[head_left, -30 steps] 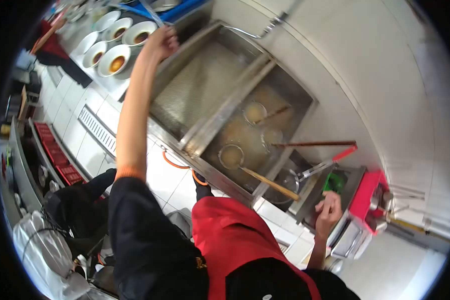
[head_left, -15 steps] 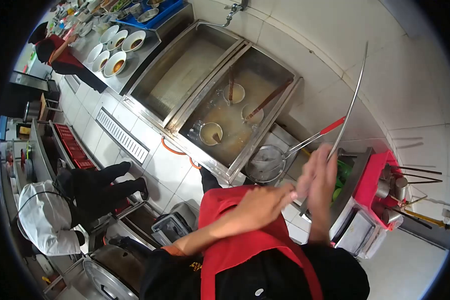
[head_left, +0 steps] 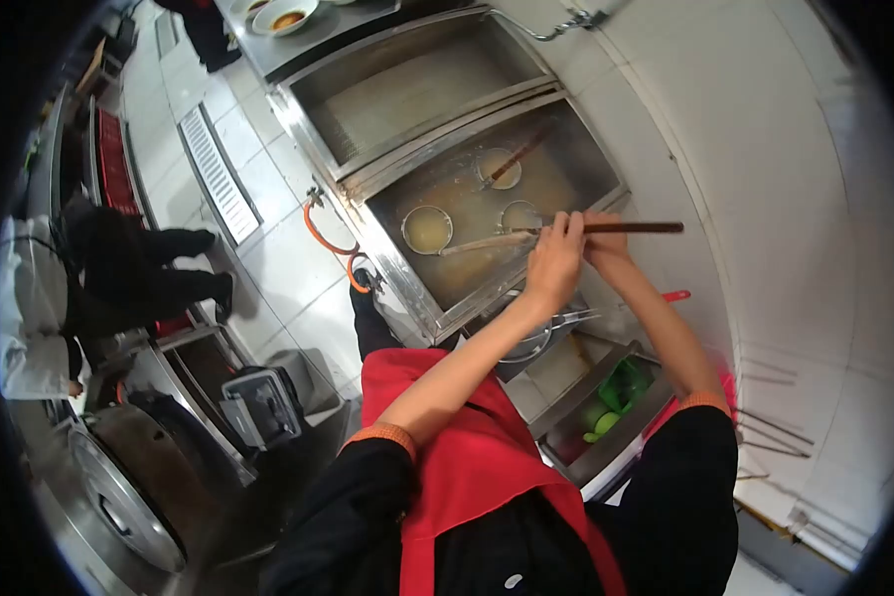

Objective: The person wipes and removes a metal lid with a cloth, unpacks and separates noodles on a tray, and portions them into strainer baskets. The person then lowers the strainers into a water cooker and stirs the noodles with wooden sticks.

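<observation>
Over the steaming vat (head_left: 387, 288), my left hand (head_left: 556, 260) and my right hand (head_left: 606, 238) are side by side, both closed around a long wooden handle (head_left: 646, 227). Its dark end sticks out to the right of my right hand. On the other side, a paler wooden length (head_left: 482, 243) runs left to a round noodle strainer (head_left: 427, 230) sitting in the cloudy water. A second strainer (head_left: 520, 216) is just behind my fingers, its handle hidden. Farther back stands a third strainer (head_left: 498, 169) with a brown handle.
Behind is another metal basin (head_left: 417, 94) with a tap (head_left: 566, 25). A skimmer (head_left: 526, 343) with a red handle lies right of the vat, near a green basket (head_left: 626, 384). Sauce bowls (head_left: 286, 16) stand at the top. A person in white (head_left: 35, 308) is at left.
Both hands have moved forward over the vat and now grip a wooden handle. The thin curved metal rod seen beside my right hand is gone from view. The camera view has shifted.
</observation>
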Motion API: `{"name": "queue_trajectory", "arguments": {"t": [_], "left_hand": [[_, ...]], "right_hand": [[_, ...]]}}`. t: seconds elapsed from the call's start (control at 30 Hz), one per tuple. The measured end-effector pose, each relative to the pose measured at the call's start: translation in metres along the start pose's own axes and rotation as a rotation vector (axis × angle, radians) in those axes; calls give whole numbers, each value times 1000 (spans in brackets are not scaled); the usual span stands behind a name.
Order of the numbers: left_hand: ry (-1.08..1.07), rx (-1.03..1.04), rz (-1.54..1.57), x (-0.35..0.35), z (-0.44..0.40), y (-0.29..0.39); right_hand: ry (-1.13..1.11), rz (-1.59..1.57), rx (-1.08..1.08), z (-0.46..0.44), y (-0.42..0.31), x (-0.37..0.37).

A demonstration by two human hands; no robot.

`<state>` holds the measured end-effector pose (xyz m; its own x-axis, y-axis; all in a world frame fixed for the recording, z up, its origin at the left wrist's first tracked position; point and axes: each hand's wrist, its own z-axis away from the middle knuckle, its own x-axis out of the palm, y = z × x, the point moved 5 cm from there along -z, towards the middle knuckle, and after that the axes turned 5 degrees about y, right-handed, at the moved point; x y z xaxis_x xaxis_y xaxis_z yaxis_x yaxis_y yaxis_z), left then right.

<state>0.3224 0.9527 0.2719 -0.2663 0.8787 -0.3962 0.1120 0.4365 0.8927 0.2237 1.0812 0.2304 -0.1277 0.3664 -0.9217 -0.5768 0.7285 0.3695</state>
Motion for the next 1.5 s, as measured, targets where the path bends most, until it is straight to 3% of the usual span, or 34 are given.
{"name": "queue_trajectory", "arguments": {"t": [0.13, 0.23, 0.37, 0.5, 0.57, 0.6, 0.77, 0.87, 0.97, 1.03, 1.1, 1.17, 1.23, 1.3, 1.37, 1.43, 1.5], "left_hand": [[50, 27, -12, -1, 6, -8], [79, 8, -4, -1, 5, -8], [30, -12, -5, -2, 3, -13], [52, 9, -12, -1, 0, -10], [39, -1, -33, -1, 1, -12], [27, 0, -25, -2, 4, -12], [26, 39, -62, -2, 4, -7], [18, 12, -65, -4, -3, -10], [25, 8, -16, -13, -21, -20], [69, 44, 20, -28, -28, -19], [30, -66, 200, -34, -39, -23], [117, -76, 109, -52, -15, -12], [-249, -85, -165, -99, 23, 17], [-812, 22, 201, -176, 15, 46], [-972, -579, 651, -242, -2, 27], [-370, -427, 294, -274, -73, 18], [-92, -57, 57, -234, -125, -10]], "right_hand": [[-267, -66, -24, -27, -7, -65], [-158, 11, -69, -15, -4, -35], [-259, -34, 13, -15, -9, -24], [-156, -30, 9, -5, -3, -27], [-108, -186, -1, -7, -9, -34], [-214, -85, 39, -16, -3, -41], [-257, -37, 21, -5, -5, -29], [10, -109, 57, -2, 4, -40], [86, -183, -65, -1, -15, -28], [10, -184, 9, -8, -10, -25], [143, -83, 8, -12, -4, -25], [268, -97, -94, -7, -5, -26], [-117, -34, -223, -18, 1, -46], [166, -222, -98, -23, 47, -70], [45, 24, 32, -42, 74, -122], [126, -30, -3, -66, 76, -141], [135, 35, -86, -100, 61, -112]]}}
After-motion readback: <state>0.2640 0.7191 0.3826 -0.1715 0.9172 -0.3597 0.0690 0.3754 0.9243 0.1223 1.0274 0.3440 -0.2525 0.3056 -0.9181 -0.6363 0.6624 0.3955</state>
